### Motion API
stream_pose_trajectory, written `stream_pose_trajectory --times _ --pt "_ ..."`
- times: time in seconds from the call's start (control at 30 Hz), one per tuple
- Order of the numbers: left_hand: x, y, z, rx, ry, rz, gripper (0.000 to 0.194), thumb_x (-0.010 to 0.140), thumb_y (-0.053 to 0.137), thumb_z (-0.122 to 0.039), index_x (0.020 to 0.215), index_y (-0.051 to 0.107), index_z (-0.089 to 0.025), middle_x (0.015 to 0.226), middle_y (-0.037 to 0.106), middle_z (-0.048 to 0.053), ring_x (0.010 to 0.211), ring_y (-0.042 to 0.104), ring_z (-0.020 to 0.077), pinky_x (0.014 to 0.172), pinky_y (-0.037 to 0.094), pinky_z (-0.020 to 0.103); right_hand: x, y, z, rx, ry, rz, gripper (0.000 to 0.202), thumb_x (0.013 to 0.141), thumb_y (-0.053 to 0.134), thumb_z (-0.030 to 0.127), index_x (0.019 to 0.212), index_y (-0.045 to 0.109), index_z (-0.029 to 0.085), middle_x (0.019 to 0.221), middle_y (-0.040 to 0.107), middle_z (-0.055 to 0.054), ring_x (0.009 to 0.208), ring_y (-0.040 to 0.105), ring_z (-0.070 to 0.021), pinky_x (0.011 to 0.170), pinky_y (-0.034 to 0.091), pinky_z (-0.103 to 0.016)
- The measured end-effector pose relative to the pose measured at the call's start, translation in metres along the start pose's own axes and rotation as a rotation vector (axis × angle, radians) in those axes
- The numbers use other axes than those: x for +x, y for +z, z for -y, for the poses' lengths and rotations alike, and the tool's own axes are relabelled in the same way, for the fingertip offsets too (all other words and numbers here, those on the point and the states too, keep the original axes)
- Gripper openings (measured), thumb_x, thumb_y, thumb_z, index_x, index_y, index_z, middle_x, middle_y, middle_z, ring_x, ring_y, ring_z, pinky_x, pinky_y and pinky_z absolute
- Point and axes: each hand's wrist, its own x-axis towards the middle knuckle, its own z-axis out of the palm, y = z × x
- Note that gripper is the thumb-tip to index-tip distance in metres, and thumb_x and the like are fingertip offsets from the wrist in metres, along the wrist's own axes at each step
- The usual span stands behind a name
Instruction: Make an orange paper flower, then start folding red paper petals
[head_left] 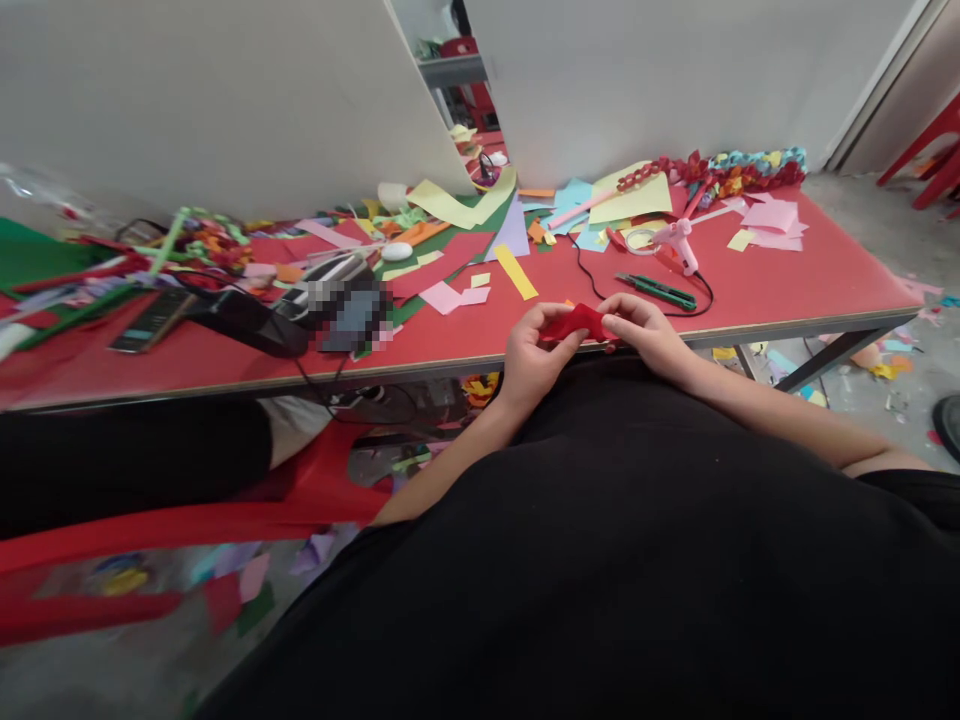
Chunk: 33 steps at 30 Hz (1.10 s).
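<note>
Between my two hands, at the front edge of the red table [817, 290], is a small piece of red paper [583, 321]. My left hand [531, 350] pinches its left side between thumb and fingers. At its right side my right hand [641, 328] is closed on the same piece, thumb on top. The fingers partly cover the paper, so its exact shape is hard to tell. Just beyond my right hand lie a green utility knife [656, 291] and a pink glue gun [679, 243] with a black cord. A yellow paper strip [516, 271] rests beyond my left hand.
Coloured paper scraps [454, 297] cover much of the table. Paper chains [757, 170] are heaped at the back right. Phones [154, 318] and a black device [247, 320] lie at left. A person's dark-clothed leg [135, 460] and a red chair [300, 500] are beside me.
</note>
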Motion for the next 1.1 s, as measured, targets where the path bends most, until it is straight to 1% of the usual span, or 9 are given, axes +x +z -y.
stream_pose_trajectory --times 0.07,0.17,0.33,0.43,0.57,0.67,0.8,0.97,1.1 --pt "0.001 0.001 0.001 -0.072 -0.060 0.001 0.044 0.090 0.094 -0.053 0.114 0.076 -0.021 0.110 0.084 0.008 0.097 0.082 0.0206 0.079 0.067 0.028 -0.001 0.001 0.001 -0.095 -0.071 -0.012 0.051 0.080 0.099 0.062 0.102 0.076 0.023 0.098 0.075 -0.001 0.087 0.068 -0.0174 0.074 0.058 -0.028" --pt "0.002 0.002 0.000 -0.119 -0.102 0.005 0.043 0.086 0.097 -0.051 0.111 0.078 -0.021 0.108 0.084 0.007 0.089 0.080 0.0186 0.074 0.066 0.027 -0.001 0.001 -0.002 -0.197 -0.124 -0.042 0.048 0.080 0.099 0.060 0.099 0.076 0.024 0.098 0.076 -0.003 0.088 0.069 -0.0190 0.076 0.057 -0.031" --pt "0.001 0.005 -0.002 -0.121 -0.125 0.013 0.041 0.084 0.097 -0.048 0.110 0.079 -0.020 0.097 0.082 0.004 0.076 0.074 0.0146 0.073 0.064 0.027 0.003 -0.001 -0.008 -0.182 -0.100 -0.076 0.047 0.083 0.096 0.062 0.094 0.074 0.022 0.089 0.076 -0.002 0.079 0.068 -0.0174 0.069 0.053 -0.031" --pt "0.001 0.005 -0.002 -0.123 -0.143 0.012 0.041 0.084 0.097 -0.047 0.107 0.079 -0.020 0.091 0.080 0.003 0.070 0.070 0.0131 0.070 0.062 0.027 0.004 -0.002 -0.008 -0.177 -0.112 -0.083 0.042 0.086 0.094 0.058 0.092 0.073 0.022 0.087 0.075 -0.002 0.078 0.067 -0.0163 0.069 0.053 -0.031" --pt "0.002 0.005 -0.001 -0.120 -0.161 -0.009 0.039 0.082 0.098 -0.048 0.102 0.079 -0.020 0.085 0.078 0.001 0.064 0.064 0.0112 0.062 0.057 0.024 0.002 -0.002 -0.007 -0.199 -0.120 -0.075 0.034 0.087 0.092 0.050 0.093 0.074 0.021 0.089 0.075 -0.002 0.077 0.067 -0.0158 0.071 0.053 -0.031" --pt "0.002 0.007 -0.001 -0.151 -0.182 -0.018 0.040 0.079 0.099 -0.049 0.099 0.079 -0.021 0.083 0.077 0.000 0.061 0.061 0.0104 0.058 0.054 0.023 0.002 -0.002 -0.006 -0.216 -0.110 -0.076 0.031 0.086 0.092 0.047 0.093 0.076 0.022 0.090 0.076 -0.002 0.079 0.067 -0.0165 0.072 0.053 -0.032" --pt "0.003 0.008 0.000 -0.183 -0.204 -0.008 0.043 0.077 0.100 -0.050 0.100 0.081 -0.021 0.086 0.079 0.001 0.060 0.061 0.0099 0.056 0.054 0.022 0.004 -0.003 -0.008 -0.196 -0.095 -0.091 0.032 0.084 0.092 0.047 0.093 0.075 0.022 0.090 0.077 -0.002 0.081 0.069 -0.0173 0.072 0.052 -0.032" --pt "0.003 0.007 0.001 -0.212 -0.220 -0.030 0.043 0.078 0.100 -0.051 0.101 0.082 -0.020 0.091 0.082 0.004 0.063 0.065 0.0113 0.059 0.058 0.024 0.005 -0.004 -0.010 -0.187 -0.093 -0.095 0.032 0.084 0.092 0.048 0.093 0.075 0.022 0.091 0.077 -0.002 0.082 0.069 -0.0175 0.073 0.054 -0.032" --pt "0.003 0.006 0.001 -0.215 -0.240 -0.031 0.041 0.078 0.100 -0.050 0.099 0.083 -0.020 0.089 0.081 0.003 0.063 0.064 0.0110 0.062 0.059 0.025 0.006 -0.005 -0.010 -0.187 -0.083 -0.094 0.031 0.083 0.093 0.046 0.093 0.075 0.022 0.090 0.076 -0.001 0.081 0.068 -0.0169 0.073 0.053 -0.032"
